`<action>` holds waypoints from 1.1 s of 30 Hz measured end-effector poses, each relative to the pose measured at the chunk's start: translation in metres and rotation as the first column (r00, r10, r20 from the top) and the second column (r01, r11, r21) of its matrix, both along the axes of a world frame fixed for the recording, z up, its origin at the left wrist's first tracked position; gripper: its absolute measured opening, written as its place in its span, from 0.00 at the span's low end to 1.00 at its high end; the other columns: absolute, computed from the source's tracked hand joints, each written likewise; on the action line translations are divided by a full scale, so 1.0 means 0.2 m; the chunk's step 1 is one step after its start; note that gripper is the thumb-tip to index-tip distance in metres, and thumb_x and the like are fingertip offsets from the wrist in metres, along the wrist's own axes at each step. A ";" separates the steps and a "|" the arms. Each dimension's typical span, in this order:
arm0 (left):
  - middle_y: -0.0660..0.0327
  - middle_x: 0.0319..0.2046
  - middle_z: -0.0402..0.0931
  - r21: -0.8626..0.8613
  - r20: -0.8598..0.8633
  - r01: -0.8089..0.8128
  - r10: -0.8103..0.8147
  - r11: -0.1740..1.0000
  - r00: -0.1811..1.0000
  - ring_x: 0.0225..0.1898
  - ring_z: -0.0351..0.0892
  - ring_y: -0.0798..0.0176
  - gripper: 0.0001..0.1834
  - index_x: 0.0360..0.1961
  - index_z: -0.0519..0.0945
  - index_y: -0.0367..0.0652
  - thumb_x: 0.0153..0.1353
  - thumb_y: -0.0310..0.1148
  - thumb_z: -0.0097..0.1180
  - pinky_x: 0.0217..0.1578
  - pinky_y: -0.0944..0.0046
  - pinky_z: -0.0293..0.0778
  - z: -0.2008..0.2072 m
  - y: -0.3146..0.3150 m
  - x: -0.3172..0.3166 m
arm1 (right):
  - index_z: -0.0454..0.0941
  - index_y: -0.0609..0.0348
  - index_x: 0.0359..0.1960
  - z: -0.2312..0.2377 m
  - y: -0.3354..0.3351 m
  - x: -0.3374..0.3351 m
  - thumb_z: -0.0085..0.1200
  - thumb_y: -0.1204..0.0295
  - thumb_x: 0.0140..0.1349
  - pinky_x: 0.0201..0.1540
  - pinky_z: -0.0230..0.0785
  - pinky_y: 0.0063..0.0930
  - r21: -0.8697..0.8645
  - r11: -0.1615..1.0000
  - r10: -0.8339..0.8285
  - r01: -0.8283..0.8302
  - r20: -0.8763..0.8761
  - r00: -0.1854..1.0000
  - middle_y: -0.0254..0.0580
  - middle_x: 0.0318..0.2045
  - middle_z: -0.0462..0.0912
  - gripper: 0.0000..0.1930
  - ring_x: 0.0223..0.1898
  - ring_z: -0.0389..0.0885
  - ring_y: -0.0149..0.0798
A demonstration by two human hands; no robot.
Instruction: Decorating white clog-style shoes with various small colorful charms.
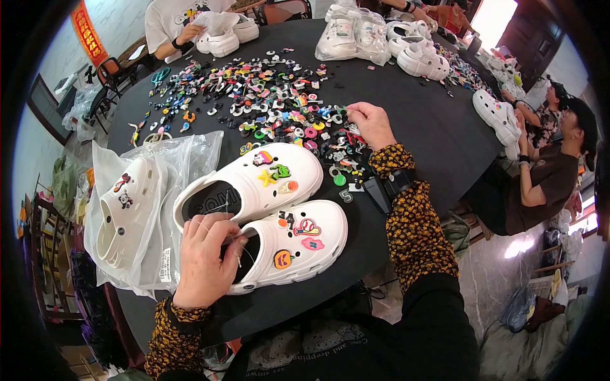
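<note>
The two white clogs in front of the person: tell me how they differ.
The near clog has the left hand at its opening; the far clog lies untouched. The far clog carries a yellow star charm and a green charm; the near clog carries an orange pumpkin charm and a pink charm. Both are white, lying side by side.

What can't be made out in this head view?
- Left hand: its fingertips curl into the near white clog, hiding what they pinch.
- Right hand: any charm in its fingers is too small to tell among the charm pile.
- Bagged clogs: blurred by the plastic.
</note>
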State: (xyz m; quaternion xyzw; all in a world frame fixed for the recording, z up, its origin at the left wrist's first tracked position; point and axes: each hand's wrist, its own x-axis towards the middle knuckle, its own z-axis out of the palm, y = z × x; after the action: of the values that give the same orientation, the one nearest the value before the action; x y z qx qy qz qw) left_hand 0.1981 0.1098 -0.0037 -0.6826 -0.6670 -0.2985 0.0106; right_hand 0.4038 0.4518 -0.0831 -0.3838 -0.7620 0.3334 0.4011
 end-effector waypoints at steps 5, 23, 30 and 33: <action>0.57 0.37 0.75 0.003 0.000 0.001 -0.001 1.000 1.000 0.37 0.71 0.52 0.10 0.32 0.75 0.40 0.48 0.23 0.61 0.41 0.56 0.65 0.00 0.00 0.00 | 0.82 0.64 0.37 -0.01 0.01 0.00 0.53 0.70 0.58 0.36 0.72 0.28 -0.001 1.000 -0.003 0.003 -0.049 0.999 0.45 0.27 0.84 0.11 0.29 0.82 0.36; 0.57 0.37 0.76 0.005 -0.006 0.003 -0.003 1.000 1.000 0.37 0.71 0.52 0.10 0.32 0.75 0.40 0.48 0.23 0.61 0.41 0.56 0.65 0.00 0.00 0.00 | 0.80 0.63 0.40 0.05 -0.07 -0.03 0.55 0.78 0.56 0.36 0.70 0.18 -0.097 0.981 0.141 -0.170 -0.249 0.958 0.34 0.30 0.83 0.09 0.31 0.78 0.23; 0.57 0.38 0.76 -0.005 0.014 -0.004 0.004 1.000 1.000 0.38 0.71 0.52 0.10 0.32 0.75 0.40 0.48 0.24 0.62 0.42 0.56 0.66 0.00 0.00 0.00 | 0.80 0.65 0.40 0.09 -0.11 -0.04 0.52 0.78 0.57 0.36 0.70 0.18 -0.171 0.969 0.137 -0.176 -0.218 0.966 0.35 0.29 0.83 0.10 0.31 0.78 0.23; 0.57 0.38 0.76 -0.003 0.015 -0.002 0.002 1.000 1.000 0.38 0.71 0.52 0.10 0.32 0.74 0.40 0.48 0.24 0.62 0.42 0.56 0.66 0.00 0.00 0.00 | 0.80 0.65 0.40 0.10 -0.12 -0.04 0.52 0.78 0.58 0.35 0.70 0.17 -0.180 0.971 0.127 -0.160 -0.186 0.974 0.35 0.30 0.83 0.10 0.31 0.78 0.23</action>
State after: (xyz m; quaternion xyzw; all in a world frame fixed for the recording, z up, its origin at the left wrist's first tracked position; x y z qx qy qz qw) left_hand 0.1975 0.1093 -0.0036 -0.6796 -0.6683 -0.3025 0.0047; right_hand 0.3965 0.4280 -0.0639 -0.3342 -0.7140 0.4662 0.4013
